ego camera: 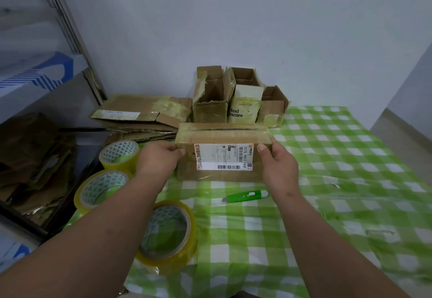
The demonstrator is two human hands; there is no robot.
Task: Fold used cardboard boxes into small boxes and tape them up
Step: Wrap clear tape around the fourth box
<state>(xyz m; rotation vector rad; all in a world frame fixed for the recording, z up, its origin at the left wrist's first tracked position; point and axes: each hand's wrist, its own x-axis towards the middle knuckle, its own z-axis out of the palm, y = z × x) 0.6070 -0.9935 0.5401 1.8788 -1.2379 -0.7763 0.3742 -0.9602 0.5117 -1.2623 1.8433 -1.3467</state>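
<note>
A taped brown cardboard box (pixel 222 152) with a white shipping label on its near face stands on the green checked tablecloth (pixel 339 157). My left hand (pixel 159 162) grips its left end, thumb on the front. On the opposite end, my right hand (pixel 278 164) holds the box, thumb on the label's edge. Three rolls of yellowish tape lie at the left: one far (pixel 119 155), one in the middle (pixel 100 190) and one nearest me (pixel 168 237). A green utility knife (pixel 245 196) lies just in front of the box.
Three open small boxes (pixel 238 101) stand against the wall behind the held box. Flattened cardboard (pixel 140 112) is stacked at the back left. A metal shelf frame (pixel 77 47) and dark crumpled cardboard (pixel 30 157) are at the far left.
</note>
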